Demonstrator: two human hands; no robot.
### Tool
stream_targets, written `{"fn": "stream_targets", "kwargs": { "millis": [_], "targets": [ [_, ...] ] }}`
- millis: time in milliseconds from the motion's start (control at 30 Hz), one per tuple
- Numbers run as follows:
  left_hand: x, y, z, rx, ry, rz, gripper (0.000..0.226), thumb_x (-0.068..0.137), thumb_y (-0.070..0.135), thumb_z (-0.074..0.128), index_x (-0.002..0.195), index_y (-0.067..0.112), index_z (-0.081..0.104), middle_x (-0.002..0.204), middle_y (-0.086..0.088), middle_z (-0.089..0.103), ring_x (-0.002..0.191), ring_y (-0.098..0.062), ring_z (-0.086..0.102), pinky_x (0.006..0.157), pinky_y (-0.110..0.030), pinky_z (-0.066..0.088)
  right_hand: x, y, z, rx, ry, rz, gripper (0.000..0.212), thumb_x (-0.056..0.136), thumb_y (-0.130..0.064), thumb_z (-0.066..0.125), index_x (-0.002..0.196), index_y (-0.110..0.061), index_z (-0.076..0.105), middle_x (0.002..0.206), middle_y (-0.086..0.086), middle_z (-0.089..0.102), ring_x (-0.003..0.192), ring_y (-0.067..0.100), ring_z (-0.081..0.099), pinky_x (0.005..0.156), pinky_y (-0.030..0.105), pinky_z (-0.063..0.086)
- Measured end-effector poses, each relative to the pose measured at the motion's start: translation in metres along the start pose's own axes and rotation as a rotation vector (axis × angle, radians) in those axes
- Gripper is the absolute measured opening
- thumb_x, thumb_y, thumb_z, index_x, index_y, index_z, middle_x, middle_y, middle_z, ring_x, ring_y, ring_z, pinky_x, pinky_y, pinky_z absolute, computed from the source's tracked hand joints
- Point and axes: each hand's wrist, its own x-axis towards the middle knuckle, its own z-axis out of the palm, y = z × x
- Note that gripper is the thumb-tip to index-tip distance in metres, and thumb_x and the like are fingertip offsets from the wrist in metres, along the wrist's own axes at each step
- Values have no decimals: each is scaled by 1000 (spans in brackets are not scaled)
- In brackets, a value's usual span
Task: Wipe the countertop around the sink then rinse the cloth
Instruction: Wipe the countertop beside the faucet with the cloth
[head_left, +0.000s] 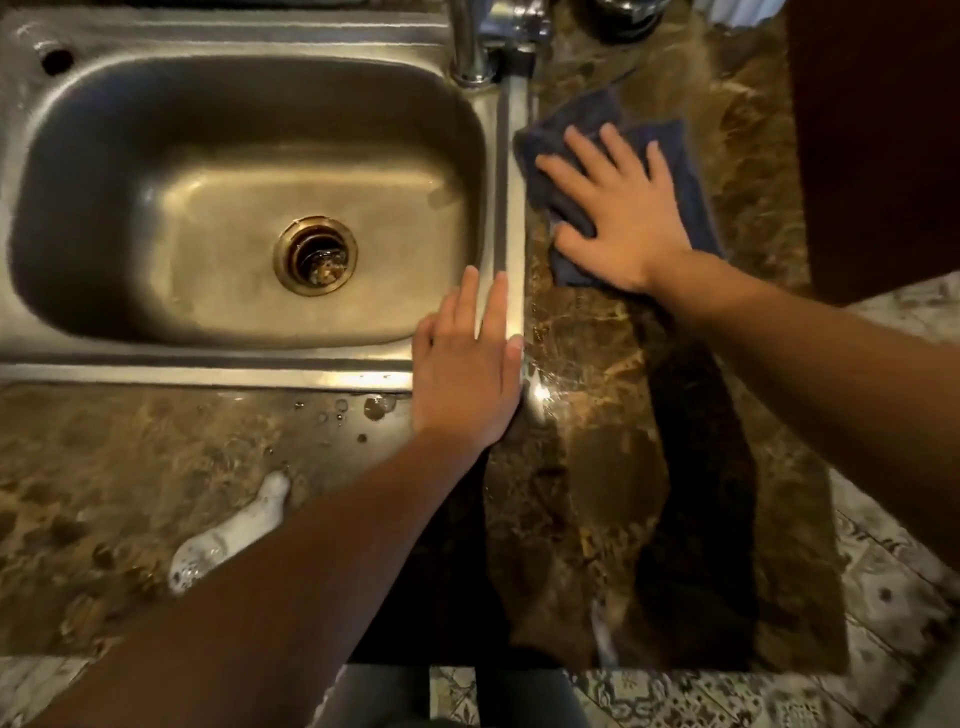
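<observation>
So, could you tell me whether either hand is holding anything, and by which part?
Nothing is gripped. The right hand presses flat on the middle of the cloth; the left hand rests open on the rim of the sink.

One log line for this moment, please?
wiping countertop | right hand presses cloth, right of sink | left hand rests on sink rim | foam at front
</observation>
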Motion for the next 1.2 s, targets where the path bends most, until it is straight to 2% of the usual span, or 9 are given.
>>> {"fn": "stream_targets", "kwargs": {
  "millis": [100, 167, 267, 467, 633, 733, 933, 1067, 1200],
  "targets": [
    [-2, 0, 2, 29, 53, 21, 54, 99, 35, 29, 148, 11, 35, 151, -18, 37, 131, -32, 45, 100, -45, 39, -88, -6, 9, 17, -35, -38, 71, 84, -56, 30, 152, -34, 24, 161, 1, 16, 149, 29, 10, 114, 58, 8],
    [-2, 0, 0, 28, 8, 25, 57, 100, 38, 23, 152, 14, 25, 156, -16, 28, 137, -31, 36, 106, -46, 32, -157, -13, 18, 24, -40, 0, 70, 86, -54, 34, 152, -35, 22, 162, -1, 13, 149, 27, 7, 115, 56, 7],
    [-4, -3, -5, -1, -11, 37, 57, 101, 39, 21, 154, 16, 14, 159, -14, 18, 143, -29, 25, 111, -47, 24, -249, -40, 33, 54, -56, 105, 73, 84, -50, 41, 152, -36, 20, 162, -2, 11, 149, 28, 4, 116, 57, 7],
    [-3, -6, -4, 9, -11, 49, 59, 102, 39, 23, 153, 14, 14, 159, -16, 18, 141, -31, 26, 110, -47, 24, -341, -144, 51, 141, -39, 399, 82, 80, -51, 46, 153, -38, 12, 163, 0, 9, 149, 31, 2, 113, 60, 12],
    [0, -3, -2, -21, 3, 53, 57, 102, 38, 23, 153, 14, 17, 158, -15, 21, 140, -31, 28, 111, -48, 25, -300, -231, 58, 157, -22, 639, 83, 83, -61, 41, 154, -30, 12, 162, 9, 10, 147, 39, 3, 114, 59, 5],
    [1, -4, -1, -56, 24, 32, 55, 102, 37, 22, 153, 15, 20, 158, -14, 23, 140, -30, 29, 110, -47, 25, -259, -237, 58, 116, -22, 693, 76, 88, -60, 35, 153, -25, 20, 160, 14, 17, 145, 43, 11, 111, 65, 12],
    [0, -6, -5, -81, 61, 46, 61, 97, 38, 11, 150, 15, 30, 154, -16, 32, 138, -30, 35, 109, -45, 27, -175, -180, 47, 95, 41, 616, 72, 88, -56, 33, 153, -27, 20, 161, 10, 17, 147, 39, 9, 113, 63, 8],
    [1, -6, -1, -96, 68, 25, 57, 98, 37, 17, 150, 16, 30, 155, -14, 31, 138, -29, 35, 109, -44, 27, -117, -119, 35, 89, 32, 520, 65, 91, -51, 22, 153, -31, 17, 162, 4, 12, 148, 33, 5, 116, 59, 5],
    [0, -9, 4, -77, 108, 45, 54, 99, 33, 29, 147, 10, 37, 150, -19, 38, 132, -32, 43, 103, -44, 34, -56, -66, 24, 90, 70, 441, 62, 93, -48, 27, 153, -32, 19, 162, 0, 12, 149, 29, 3, 117, 58, 2]
  ]
}}
